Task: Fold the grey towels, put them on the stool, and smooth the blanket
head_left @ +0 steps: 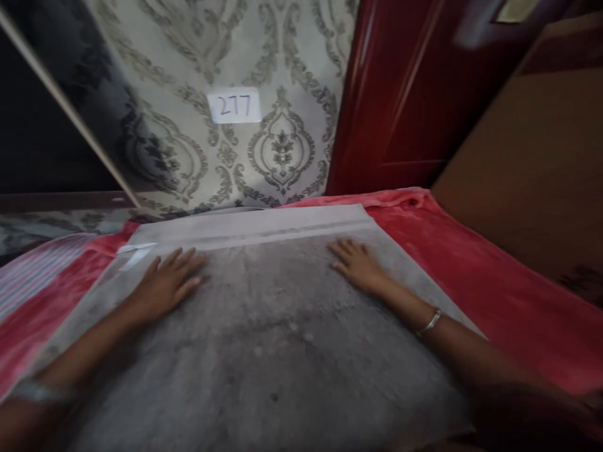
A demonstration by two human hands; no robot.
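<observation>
A wide grey, stone-patterned sheet [282, 339] lies spread out before me, with a paler band [264, 226] along its far edge. My left hand [167, 282] rests palm down on its upper left part, fingers spread and pointing forward and right. On the upper right part lies my right hand [358, 263], flat with fingers apart, pointing forward and left. Neither hand grips anything. Near the far left corner, close to my left hand, there is a small white strip [137, 256]. Motion blur softens the sheet's near part.
Under the sheet is a red plush blanket [471, 276], and a striped cloth [42, 267] shows at the left. Behind stand a patterned wall [282, 150] with a paper marked 277 [234, 105], a dark red door [405, 94], and a brown panel [541, 163]. A dark glossy panel [47, 138] is at left.
</observation>
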